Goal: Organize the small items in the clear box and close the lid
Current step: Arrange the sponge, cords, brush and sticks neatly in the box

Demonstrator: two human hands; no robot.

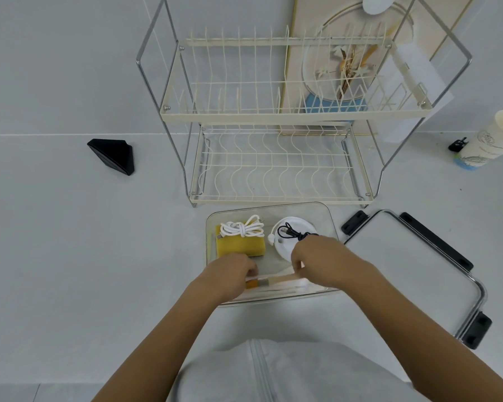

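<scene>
Clear box [212,227] on white counter [70,242], directly in front of two-tier dish rack [273,117]; lid off. Inside, far-left: yellow sponge [240,247] w/ coiled white cable [242,228] resting on top. Far-right: round white item [285,239] w/ black cable [295,233] lying across it. Near edge of box: thin wooden-handled tool [276,279] (looks like small brush, orange section at left end; type not certain) lying crosswise among pale strips, detail too blurred to ID.

Left hand [230,271] over near-left part of box, fingers curled down onto left end of tool. Right hand [320,261] over near-right part, thumb and fingertips pinched on right end of same tool. Both forearms bare.

Lid [404,271] flat on counter just right of box, black latches at its corners, apart from box rim. Black wedge-shaped object [114,155] well left of rack. Paper cup [488,137] far right, tilted. Grey garment [273,372] at bottom of view.
</scene>
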